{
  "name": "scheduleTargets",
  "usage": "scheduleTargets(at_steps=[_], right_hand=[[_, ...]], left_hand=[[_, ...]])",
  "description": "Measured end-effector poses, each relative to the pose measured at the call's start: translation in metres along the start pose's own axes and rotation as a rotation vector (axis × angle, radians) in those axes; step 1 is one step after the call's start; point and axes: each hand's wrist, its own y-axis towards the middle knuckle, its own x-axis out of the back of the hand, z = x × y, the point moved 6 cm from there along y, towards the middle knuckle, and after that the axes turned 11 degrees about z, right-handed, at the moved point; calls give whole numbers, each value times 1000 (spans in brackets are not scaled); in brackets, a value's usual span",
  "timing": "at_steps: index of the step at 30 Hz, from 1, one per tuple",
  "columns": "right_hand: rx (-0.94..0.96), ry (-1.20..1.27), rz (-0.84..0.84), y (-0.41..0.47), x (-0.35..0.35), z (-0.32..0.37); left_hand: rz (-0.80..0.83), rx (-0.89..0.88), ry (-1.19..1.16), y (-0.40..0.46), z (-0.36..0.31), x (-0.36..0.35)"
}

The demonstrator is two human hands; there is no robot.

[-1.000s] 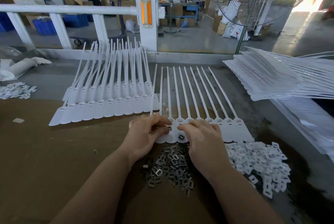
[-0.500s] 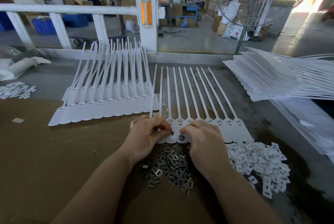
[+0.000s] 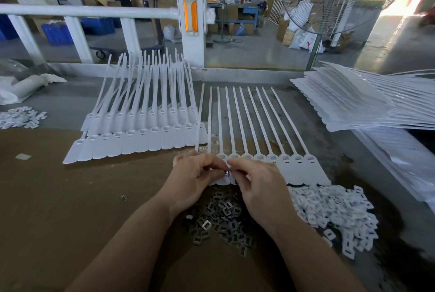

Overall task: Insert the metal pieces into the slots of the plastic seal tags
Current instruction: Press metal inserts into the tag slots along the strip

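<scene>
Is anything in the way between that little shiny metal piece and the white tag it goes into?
Nothing visible is. Both hands, left hand and right hand, pinch the metal piece right over the row of tags. The fingers hide the slot itself.

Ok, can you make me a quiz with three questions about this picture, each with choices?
1. Where is the pile of metal pieces?
A. under the hands
B. on the railing
C. by the fan

2. What colour are the seal tags?
A. blue
B. white
C. red

3. What are the left hand and right hand doing?
A. lying flat
B. waving
C. pinching a metal piece

Answers: 1 A, the grey pile lies just below both hands. 2 B, every tag is white. 3 C, fingers of both hands meet on the shiny piece above the tags.
</scene>
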Motion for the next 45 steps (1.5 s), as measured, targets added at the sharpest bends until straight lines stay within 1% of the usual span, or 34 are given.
scheduleTargets(at_steps=[3,7,12,17,20,23,25,27,29,31,33,39,42,45], right_hand=[[-39,111,11,3,-2,-2],[-101,189,-26,2,0,-8],[-114,186,-46,1,0,-9],[-86,150,-92,0,4,-6],[-93,103,-79,0,2,-8],[-78,32,-67,0,2,-7],[-73,32,-70,0,2,-7],[-72,51,-77,0,2,-7],[-70,74,-79,0,2,-8],[-63,85,-84,-1,2,-8],[-61,88,-86,-1,3,-8],[-61,86,-83,-2,3,-9],[-63,93,-84,-2,4,-9],[-78,108,-87,-2,5,-10]], left_hand=[[2,-25,10,0,-1,-1],[12,-45,5,0,-1,-2],[-7,-62,18,-1,-1,-3],[-22,-58,53,-1,0,-2],[-81,4,-1,1,7,1],[-179,98,-141,1,18,9],[-234,151,-228,0,24,14],[-266,203,-247,1,29,22],[-274,261,-217,4,35,29],[-242,316,-188,7,39,33],[-176,350,-149,10,40,33],[-25,397,-48,20,39,39],[10,410,-26,22,39,40],[8,401,-5,22,38,42]])
